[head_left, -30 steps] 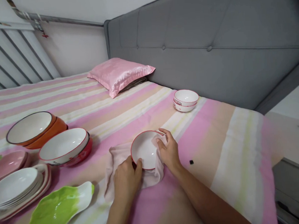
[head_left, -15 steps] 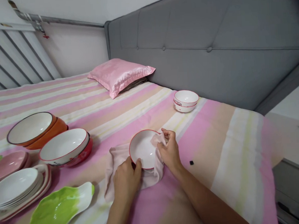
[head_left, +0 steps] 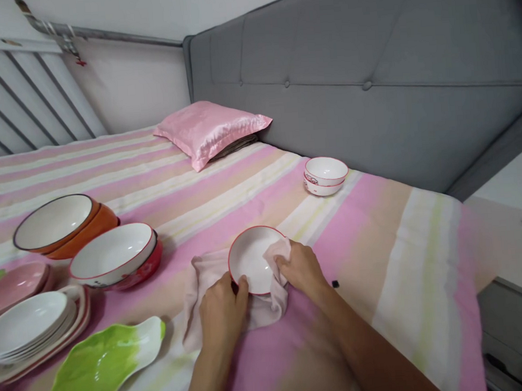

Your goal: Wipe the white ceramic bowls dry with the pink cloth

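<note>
Pinching the soft pale-pink cloth, my right hand has shifted outward beside the round white red-rimmed ceramic bowl, seemingly still wiping, my left hand pinching its near-left rim.

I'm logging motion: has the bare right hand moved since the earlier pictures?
Yes: the right hand has shifted rightward, closer to the small black square on the striped bedcover.

A grey upholstered headboard with button tufting occupies the upper right of the frame. The bed carries striped fabric; a pink satin pillow lies at upper centre. Upper left: pale wall, white slatted panel, grey pipe. Highlights on the satin indicate light from above.
</note>
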### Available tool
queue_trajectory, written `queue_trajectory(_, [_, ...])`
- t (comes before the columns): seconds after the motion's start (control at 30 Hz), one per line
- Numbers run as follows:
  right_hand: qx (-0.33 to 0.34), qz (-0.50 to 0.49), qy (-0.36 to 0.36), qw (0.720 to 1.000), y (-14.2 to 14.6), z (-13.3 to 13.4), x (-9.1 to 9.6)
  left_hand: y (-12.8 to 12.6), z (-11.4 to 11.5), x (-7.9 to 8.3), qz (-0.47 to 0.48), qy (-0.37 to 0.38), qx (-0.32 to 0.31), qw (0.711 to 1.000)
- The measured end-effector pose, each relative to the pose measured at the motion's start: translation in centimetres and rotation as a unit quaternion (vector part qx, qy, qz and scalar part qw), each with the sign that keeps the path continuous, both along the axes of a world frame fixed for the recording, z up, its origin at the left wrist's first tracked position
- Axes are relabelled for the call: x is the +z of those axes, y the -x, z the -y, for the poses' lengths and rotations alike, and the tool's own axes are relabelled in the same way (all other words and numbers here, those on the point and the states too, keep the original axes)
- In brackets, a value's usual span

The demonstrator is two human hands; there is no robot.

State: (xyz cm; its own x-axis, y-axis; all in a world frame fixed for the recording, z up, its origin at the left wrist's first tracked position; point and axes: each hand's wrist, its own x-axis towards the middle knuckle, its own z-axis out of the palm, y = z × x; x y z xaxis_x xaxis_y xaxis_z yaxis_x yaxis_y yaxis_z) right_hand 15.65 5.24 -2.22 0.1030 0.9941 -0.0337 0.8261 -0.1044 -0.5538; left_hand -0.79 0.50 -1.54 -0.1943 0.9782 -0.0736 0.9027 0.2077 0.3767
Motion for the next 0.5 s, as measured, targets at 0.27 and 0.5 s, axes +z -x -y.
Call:
queue_trajectory(0.27, [0.005,-0.092,-0.07,0.993,0.3,0.0,-0.6,0.8,0.2,0.2,-0.032,-0.077,0.001,0.997])
queue_trajectory(0.5, [0.008,-0.098,-0.142,0.985,0.7,0.2,-0.9,1.1,0.5,0.8,-0.05,-0.148,-0.007,0.988])
